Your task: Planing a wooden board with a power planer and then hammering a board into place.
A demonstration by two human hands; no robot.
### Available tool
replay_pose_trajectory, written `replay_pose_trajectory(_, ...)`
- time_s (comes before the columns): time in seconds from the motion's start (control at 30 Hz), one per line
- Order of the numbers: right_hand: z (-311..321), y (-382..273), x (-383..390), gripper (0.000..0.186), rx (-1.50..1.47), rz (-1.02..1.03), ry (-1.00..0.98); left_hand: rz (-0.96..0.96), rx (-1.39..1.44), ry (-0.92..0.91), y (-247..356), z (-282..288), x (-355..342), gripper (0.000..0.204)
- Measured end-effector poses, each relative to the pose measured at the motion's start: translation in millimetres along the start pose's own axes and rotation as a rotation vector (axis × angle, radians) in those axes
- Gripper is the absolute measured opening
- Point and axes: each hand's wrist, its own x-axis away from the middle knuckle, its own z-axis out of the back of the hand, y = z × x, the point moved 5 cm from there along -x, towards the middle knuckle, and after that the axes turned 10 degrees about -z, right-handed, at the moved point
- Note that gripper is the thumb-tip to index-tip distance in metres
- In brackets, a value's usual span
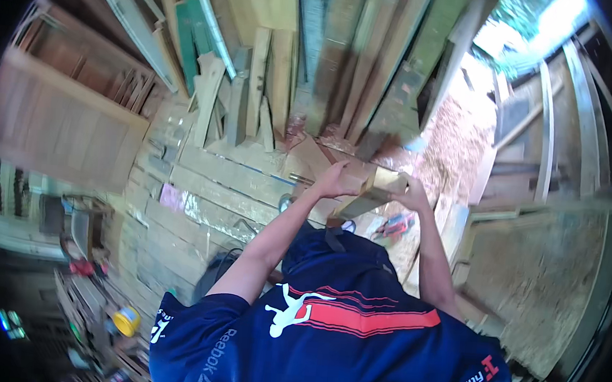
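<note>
A short, thick piece of pale timber [384, 182] is held at a slant in front of my body, between my left hand [336, 180] and my right hand [412, 195]. The fingers of both hands are curled on it, the right ones at its right end. Reddish-brown boards [308, 156] lie just beyond, partly hidden by the hands and timber. Below my right hand, a red and dark hand tool [396, 227] rests low down, too small to identify.
Upright planks [278, 75] lean along the back. A panelled wooden piece [63, 117] is at left, a large sheet [527, 277] at right. Plank flooring [187, 168] surrounds me, with sawdust [459, 138] toward a bright opening. A yellow bucket [126, 320] is at lower left.
</note>
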Motion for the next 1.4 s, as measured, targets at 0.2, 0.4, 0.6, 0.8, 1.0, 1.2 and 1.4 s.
replay_pose_trajectory(0.2, -48, -71, -19, 0.071, 0.174, 0.093, 0.015, 0.265, 0.237, -0.021, -11, 59, 61, 0.109)
replay_pose_trajectory(0.4, -105, -167, -34, 0.066, 0.330, 0.078, -0.067, 0.337, 0.244, 0.052, -48, 90, 115, 0.113)
replay_pose_trajectory(0.6, -129, -243, -59, 0.058, 0.407, 0.098, -0.049, 0.448, 0.368, 0.183, -71, 139, 175, 0.112)
replay_pose_trajectory(0.8, -147, -339, -97, 0.056, 0.348, 0.198, 0.009, 0.611, 0.502, 0.333, -126, 175, 234, 0.109)
replay_pose_trajectory(1.0, -171, -416, -152, 0.049, 0.265, 0.308, 0.078, 0.599, 0.433, 0.497, -170, 235, 278, 0.106)
replay_pose_trajectory(1.2, -210, -463, -216, 0.057, 0.296, 0.230, 0.029, 0.658, 0.408, 0.662, -187, 305, 326, 0.093)
replay_pose_trajectory(1.4, -261, -498, -274, 0.060, 0.298, 0.272, 0.051, 0.704, 0.411, 0.825, -206, 332, 368, 0.084)
